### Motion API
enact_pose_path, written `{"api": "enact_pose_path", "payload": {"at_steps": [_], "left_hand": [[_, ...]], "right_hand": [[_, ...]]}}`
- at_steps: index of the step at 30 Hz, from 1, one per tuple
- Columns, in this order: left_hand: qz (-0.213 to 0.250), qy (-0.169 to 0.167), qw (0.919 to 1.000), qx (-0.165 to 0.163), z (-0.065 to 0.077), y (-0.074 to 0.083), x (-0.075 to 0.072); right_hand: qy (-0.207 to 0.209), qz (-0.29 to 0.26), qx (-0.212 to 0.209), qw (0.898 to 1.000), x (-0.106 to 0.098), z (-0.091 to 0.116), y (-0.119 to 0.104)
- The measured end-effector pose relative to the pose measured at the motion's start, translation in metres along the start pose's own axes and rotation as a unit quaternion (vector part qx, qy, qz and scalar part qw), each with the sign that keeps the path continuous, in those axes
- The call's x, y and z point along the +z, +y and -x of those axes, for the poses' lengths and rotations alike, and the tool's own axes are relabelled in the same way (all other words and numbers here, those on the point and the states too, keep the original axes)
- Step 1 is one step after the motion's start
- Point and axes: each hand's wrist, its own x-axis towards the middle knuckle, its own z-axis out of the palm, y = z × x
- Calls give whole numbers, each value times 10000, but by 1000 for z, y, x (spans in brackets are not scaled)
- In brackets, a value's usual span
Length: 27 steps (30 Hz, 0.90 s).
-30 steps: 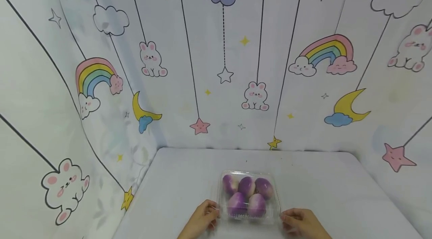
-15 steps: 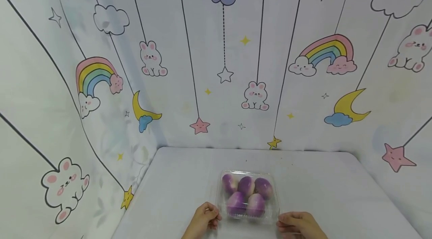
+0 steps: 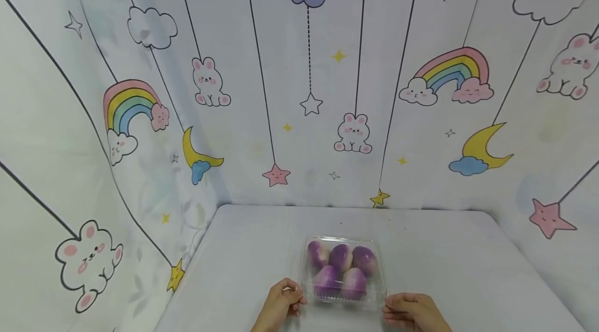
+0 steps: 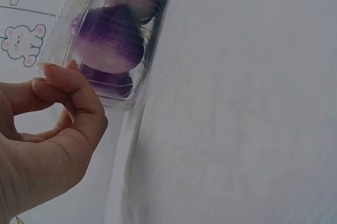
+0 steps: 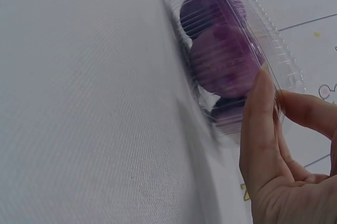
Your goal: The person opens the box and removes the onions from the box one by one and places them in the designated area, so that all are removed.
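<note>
A clear plastic clamshell box (image 3: 346, 303) with its lid down sits near the front of the white table, in the middle of the head view. Several rounded purple-and-white pieces (image 3: 354, 283), smooth and egg-like, lie inside it; their exact kind is unclear. At the box's front left corner my left hand (image 3: 281, 303) pinches the rim between thumb and fingers. Opposite it, my right hand (image 3: 414, 311) pinches the front right corner. Both wrist views show fingertips on the box's ribbed edge, and the lid partly blurs the pieces within.
The white tabletop (image 3: 444, 254) reaches back to a white cloth wall (image 3: 421, 176) printed with rabbits, stars, clouds and rainbows. Similar cloth stands along the left and right sides. A few tiny dark specks lie near the table's back edge.
The box's right edge and my right hand have shifted very slightly left. Both hands stay at the box's front corners, and the pieces inside keep their arrangement.
</note>
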Motion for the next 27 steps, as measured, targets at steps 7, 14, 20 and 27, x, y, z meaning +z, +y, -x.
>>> {"api": "enact_pose_path", "payload": {"at_steps": [7,14,20,27], "left_hand": [[29,102,9999,-33,-2,-2,-2],[90,264,9996,-84,-1,-1,1],[113,278,9995,-141,-4,1,1],[95,244,9993,-259,-7,-1,1]], "right_hand": [[-97,14,-137,9999,2,-4,1],[-23,29,-207,9998,4,-4,2],[39,45,-178,9998,1,-6,2],[-197,-95,-108,9997,-3,-7,2]]}}
